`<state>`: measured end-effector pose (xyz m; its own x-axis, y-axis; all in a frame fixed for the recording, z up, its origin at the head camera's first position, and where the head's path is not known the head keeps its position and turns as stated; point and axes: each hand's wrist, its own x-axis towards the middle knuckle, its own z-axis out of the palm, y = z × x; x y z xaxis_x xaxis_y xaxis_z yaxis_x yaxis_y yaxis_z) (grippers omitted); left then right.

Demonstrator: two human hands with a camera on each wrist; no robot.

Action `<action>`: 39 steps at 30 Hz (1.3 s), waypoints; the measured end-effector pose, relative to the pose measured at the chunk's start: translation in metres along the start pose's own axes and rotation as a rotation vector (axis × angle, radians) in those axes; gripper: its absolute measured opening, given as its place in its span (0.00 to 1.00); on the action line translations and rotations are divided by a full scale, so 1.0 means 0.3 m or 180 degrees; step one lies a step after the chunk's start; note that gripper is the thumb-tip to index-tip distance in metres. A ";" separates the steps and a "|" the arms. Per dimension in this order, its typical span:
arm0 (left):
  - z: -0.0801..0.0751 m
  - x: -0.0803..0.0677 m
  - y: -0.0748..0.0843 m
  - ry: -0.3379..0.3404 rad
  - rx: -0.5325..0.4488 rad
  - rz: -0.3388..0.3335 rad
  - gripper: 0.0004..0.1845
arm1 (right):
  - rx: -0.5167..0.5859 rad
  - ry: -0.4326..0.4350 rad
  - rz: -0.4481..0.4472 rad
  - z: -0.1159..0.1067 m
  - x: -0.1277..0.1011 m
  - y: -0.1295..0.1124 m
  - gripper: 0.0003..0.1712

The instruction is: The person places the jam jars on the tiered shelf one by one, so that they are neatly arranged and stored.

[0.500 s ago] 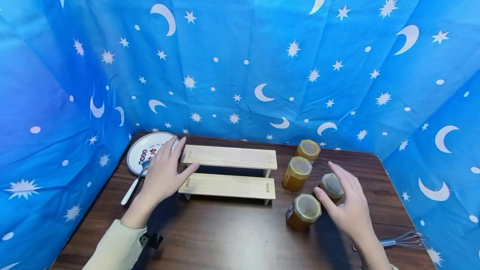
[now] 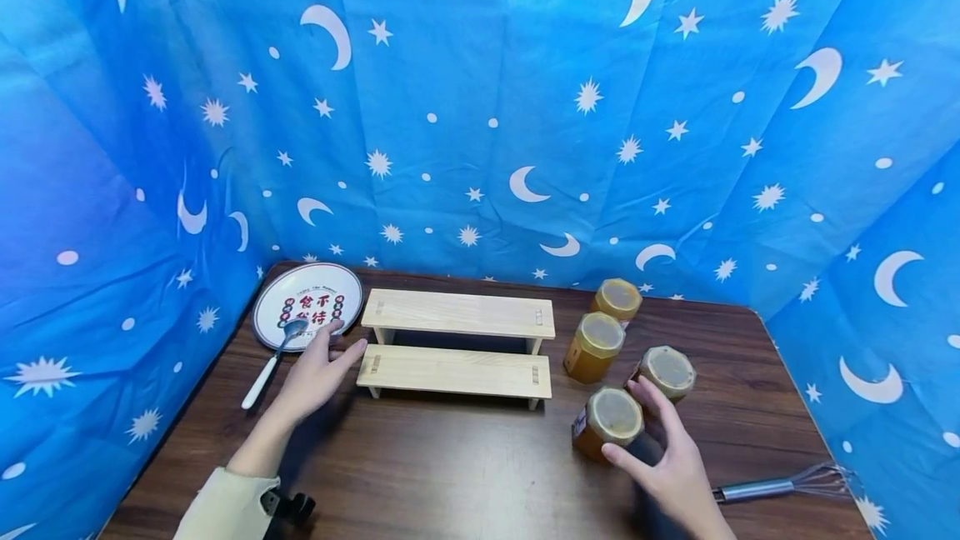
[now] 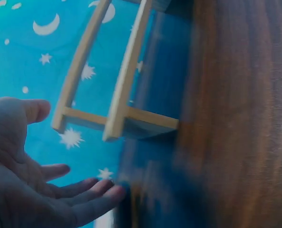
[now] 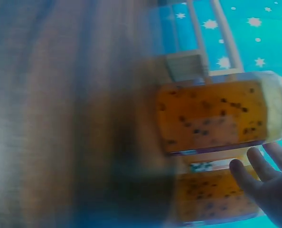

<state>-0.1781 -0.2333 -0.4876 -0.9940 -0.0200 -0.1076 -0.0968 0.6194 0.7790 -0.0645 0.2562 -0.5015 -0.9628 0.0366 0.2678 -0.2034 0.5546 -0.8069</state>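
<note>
The amber glass jar with a pale lid stands nearest the front edge of the dark wooden table, right of centre; in the right wrist view its orange filling shows dark specks. The right hand reaches around it from the near right, fingers loosely spread, thumb close to the jar's front and forefinger close to its far side; whether they touch the glass cannot be told, and nothing is gripped. A metal whisk lies just right of that hand.

The left hand hovers over the table on the left, relaxed and holding nothing, its fingers pointing toward the left end of the two-step light wooden rack, near it but apart.

A second amber jar stands just behind the first, to its right. Two more amber jars stand further back, beside the rack's right end. At the far left a white round plate with red lettering holds a white-handled spoon. Blue cloth with moons and stars hangs behind.
</note>
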 end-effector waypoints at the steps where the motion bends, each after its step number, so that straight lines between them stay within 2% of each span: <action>1: 0.007 0.002 -0.012 -0.0109 -0.0131 -0.0082 0.48 | -0.0052 -0.0044 0.0103 0.006 -0.005 0.008 0.55; 4: 0.027 0.007 -0.041 -0.0370 -0.0508 -0.0270 0.43 | -0.0157 -0.0213 0.0414 0.020 -0.015 0.024 0.57; 8: 0.051 0.016 -0.063 -0.0526 -0.0859 -0.0371 0.36 | -0.0045 -0.0404 0.0677 0.035 -0.019 0.043 0.60; 11: 0.072 0.029 -0.070 -0.0583 -0.1117 -0.0410 0.32 | -0.0035 -0.0438 0.0732 0.048 -0.019 0.060 0.60; 15: 0.093 0.043 -0.073 -0.0617 -0.1408 -0.0429 0.29 | -0.0188 -0.0375 0.0710 0.061 -0.020 0.075 0.56; 22: 0.092 0.062 -0.089 -0.0572 -0.1503 -0.0519 0.28 | -0.0185 -0.0318 0.0814 0.066 -0.015 0.076 0.52; 30: 0.083 0.078 -0.086 -0.0561 -0.1563 -0.0627 0.28 | -0.0196 -0.0196 0.0850 0.084 -0.013 0.077 0.52; 39: 0.082 0.086 -0.089 -0.0565 -0.1597 -0.0691 0.30 | 0.0294 0.0188 0.0871 0.123 -0.026 0.075 0.53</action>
<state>-0.1999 -0.2310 -0.5266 -0.9290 0.0538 -0.3662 -0.3532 0.1668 0.9205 -0.0682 0.2378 -0.5412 -0.9725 0.2244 0.0616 0.0445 0.4394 -0.8972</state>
